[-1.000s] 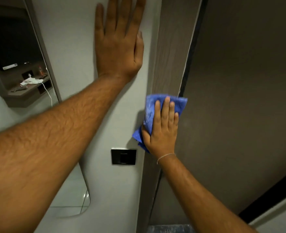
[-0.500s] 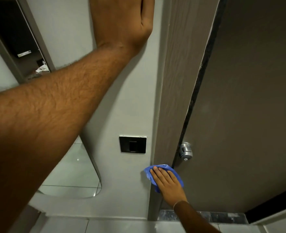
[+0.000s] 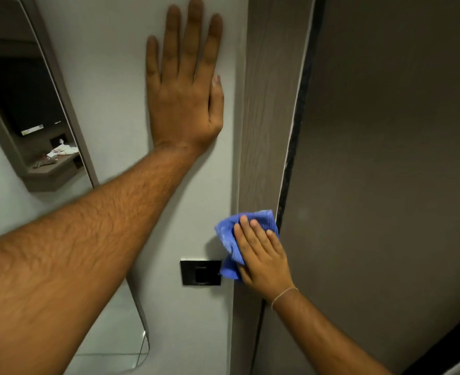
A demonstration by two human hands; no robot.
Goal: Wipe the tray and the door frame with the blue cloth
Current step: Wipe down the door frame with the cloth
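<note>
A black switch plate (image 3: 200,272) sits on the pale wall (image 3: 109,50), just left of the door frame (image 3: 266,104). The bottom corner of the blue cloth (image 3: 230,239) touches its right edge. On the far left there is a mirror (image 3: 28,90) with a thin frame. In it you can see a small shelf (image 3: 52,169) with some white and dark bits lying on it; they are too blurry to name. A white label shows in the mirror too, but the words are too small to read. Lower down there is a shiny glass edge (image 3: 142,345) with a round corner.

The long left arm crosses in front of the mirror's lower part and hides some of the wall.

There are two hands, one cloth, one switch plate and one mirror.

The left hand (image 3: 185,98) is flat on the wall with its fingers spread wide and holds nothing. The right hand (image 3: 264,261) is flat too, and it presses the blue cloth against the door frame, next to the dark strip (image 3: 293,136) at the door's edge. A thin band (image 3: 284,295) goes round the right wrist. The big brown door (image 3: 385,158) fills the right side.
</note>
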